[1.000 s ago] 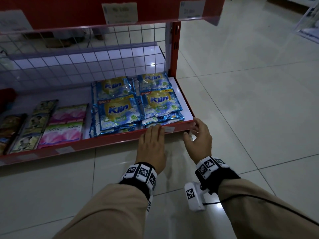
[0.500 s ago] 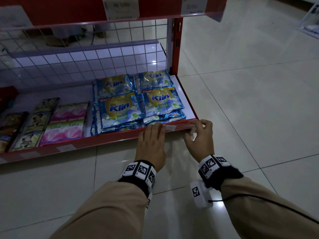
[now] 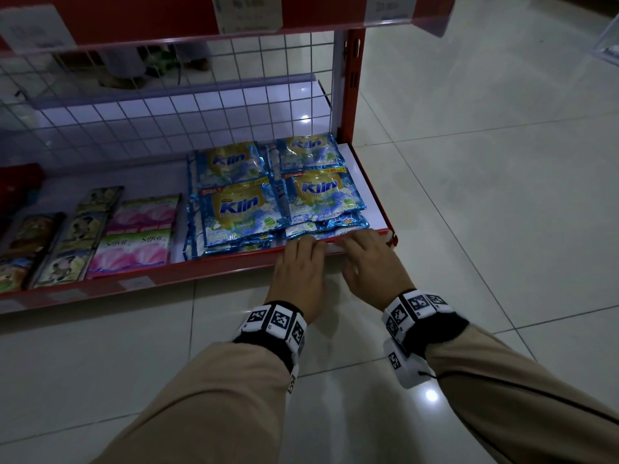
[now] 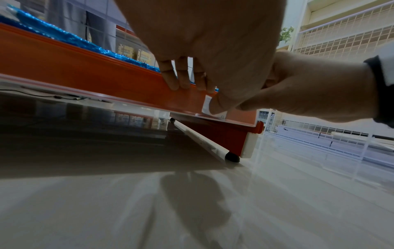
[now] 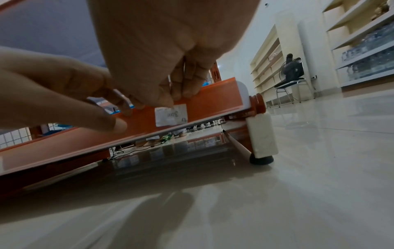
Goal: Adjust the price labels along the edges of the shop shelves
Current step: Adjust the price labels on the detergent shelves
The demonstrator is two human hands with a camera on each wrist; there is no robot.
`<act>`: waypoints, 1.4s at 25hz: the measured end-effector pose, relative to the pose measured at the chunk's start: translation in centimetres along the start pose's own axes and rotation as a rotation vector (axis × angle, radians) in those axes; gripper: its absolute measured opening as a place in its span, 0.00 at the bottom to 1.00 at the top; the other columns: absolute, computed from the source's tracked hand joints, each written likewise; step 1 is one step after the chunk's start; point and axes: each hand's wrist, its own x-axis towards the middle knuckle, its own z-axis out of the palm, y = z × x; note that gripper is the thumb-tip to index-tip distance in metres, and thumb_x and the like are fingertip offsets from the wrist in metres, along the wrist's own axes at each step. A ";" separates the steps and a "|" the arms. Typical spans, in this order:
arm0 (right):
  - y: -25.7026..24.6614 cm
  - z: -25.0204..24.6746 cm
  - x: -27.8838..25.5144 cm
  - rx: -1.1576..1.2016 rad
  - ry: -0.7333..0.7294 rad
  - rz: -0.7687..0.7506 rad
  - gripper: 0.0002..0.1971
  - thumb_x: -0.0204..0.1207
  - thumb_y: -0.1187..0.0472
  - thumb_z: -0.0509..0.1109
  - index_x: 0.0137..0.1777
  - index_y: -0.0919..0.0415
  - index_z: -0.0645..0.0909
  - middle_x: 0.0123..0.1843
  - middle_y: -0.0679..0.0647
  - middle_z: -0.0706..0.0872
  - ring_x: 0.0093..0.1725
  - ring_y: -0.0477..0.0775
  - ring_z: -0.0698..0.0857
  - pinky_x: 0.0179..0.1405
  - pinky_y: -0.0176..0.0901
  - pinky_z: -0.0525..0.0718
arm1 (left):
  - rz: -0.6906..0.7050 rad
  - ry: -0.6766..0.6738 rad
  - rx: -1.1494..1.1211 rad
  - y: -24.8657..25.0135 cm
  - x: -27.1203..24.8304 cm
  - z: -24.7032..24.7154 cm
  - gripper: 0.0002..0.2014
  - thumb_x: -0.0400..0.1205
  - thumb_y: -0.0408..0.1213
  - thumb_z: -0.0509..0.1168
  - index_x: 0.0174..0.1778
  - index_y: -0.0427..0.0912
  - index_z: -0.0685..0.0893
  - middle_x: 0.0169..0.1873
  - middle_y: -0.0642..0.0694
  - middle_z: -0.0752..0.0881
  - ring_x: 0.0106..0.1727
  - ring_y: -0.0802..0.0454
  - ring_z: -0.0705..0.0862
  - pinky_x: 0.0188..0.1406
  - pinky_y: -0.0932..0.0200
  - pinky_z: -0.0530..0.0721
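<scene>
A small white handwritten price label [image 5: 171, 114] sits in the clear strip on the red front edge [image 3: 201, 271] of the bottom shelf, near its right end. In the head view only a sliver of the label [image 3: 333, 248] shows between my hands. My right hand [image 5: 172, 97] has its fingers over the top of the edge and pinches the label's upper left corner with the thumb. Just left of it, my left hand [image 3: 303, 244] hooks its fingers [image 4: 181, 80] over the edge, thumb pressed on the strip's face beside the label [image 4: 205, 104].
Blue Klin sachets [image 3: 241, 212] lie stacked right behind my hands, with pink sachets [image 3: 134, 239] and darker packs further left. A wire mesh [image 3: 167, 112] backs the shelf. More labels [image 3: 248, 11] hang on the shelf above. The shelf's foot [image 5: 262, 151] stands on glossy tiles.
My right hand has slid left from the shelf's right corner onto the label. The left hand has stayed on the edge.
</scene>
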 end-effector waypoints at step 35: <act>-0.2 0.4 2.3 -0.037 -0.145 0.192 0.05 0.74 0.64 0.68 0.47 0.62 0.83 0.53 0.60 0.80 0.52 0.62 0.78 0.41 0.46 0.73 | 0.001 -0.032 -0.045 -1.2 0.0 -0.3 0.28 0.75 0.38 0.63 0.73 0.48 0.69 0.63 0.46 0.72 0.64 0.45 0.67 0.60 0.51 0.71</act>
